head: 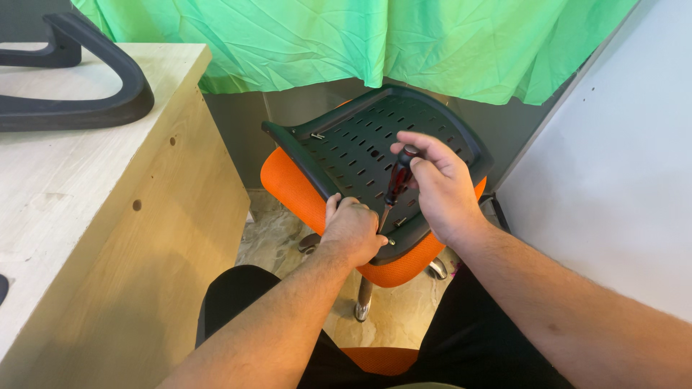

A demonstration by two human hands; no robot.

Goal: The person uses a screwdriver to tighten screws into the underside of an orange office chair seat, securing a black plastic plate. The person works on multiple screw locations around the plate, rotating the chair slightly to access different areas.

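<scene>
The right hand (pixel 440 189) is wrapped around the dark red and black handle of a screwdriver (pixel 397 181), whose tip points down at the near edge of a black slotted seat plate (pixel 353 148). The left hand (pixel 353 229) is curled over that same near edge, gripping the plate and the orange cushion (pixel 292 189) under it, just beside the tip. A black chair armrest (pixel 79 79) lies on the wooden table (pixel 86 209) to the left, and green cloth (pixel 324 39) hangs behind

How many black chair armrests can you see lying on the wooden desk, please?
1 black armrest shows, lying at the far left of the wooden desk, well away from the left hand and right hand. Others may lie outside the frame.
</scene>
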